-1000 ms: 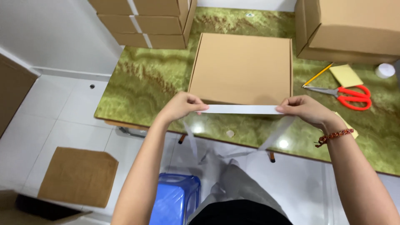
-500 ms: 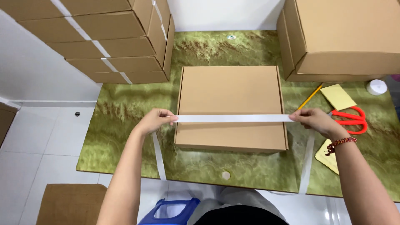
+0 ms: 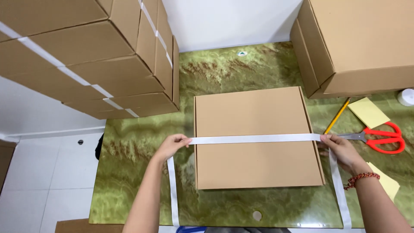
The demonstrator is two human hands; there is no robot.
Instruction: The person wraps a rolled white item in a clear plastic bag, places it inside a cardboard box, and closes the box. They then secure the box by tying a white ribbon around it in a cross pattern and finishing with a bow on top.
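A flat brown cardboard box (image 3: 256,138) lies on the green marbled table (image 3: 142,142). A white strap (image 3: 254,139) is stretched straight across the box's lid. My left hand (image 3: 173,146) pinches the strap just off the box's left edge. At the box's right edge my right hand (image 3: 340,151), with a red bead bracelet on the wrist, pinches the strap too. Both loose ends of the strap hang down toward the table's near edge.
Red-handled scissors (image 3: 381,138), a yellow pencil (image 3: 337,115) and yellow notes (image 3: 368,112) lie to the right of the box. A stack of strapped cartons (image 3: 86,56) stands at the back left, a large carton (image 3: 358,43) at the back right. White floor tiles show on the left.
Both hands have carried the taut strap from the table's near edge up over the box, so it now lies across the lid. The view has tilted further over the table.
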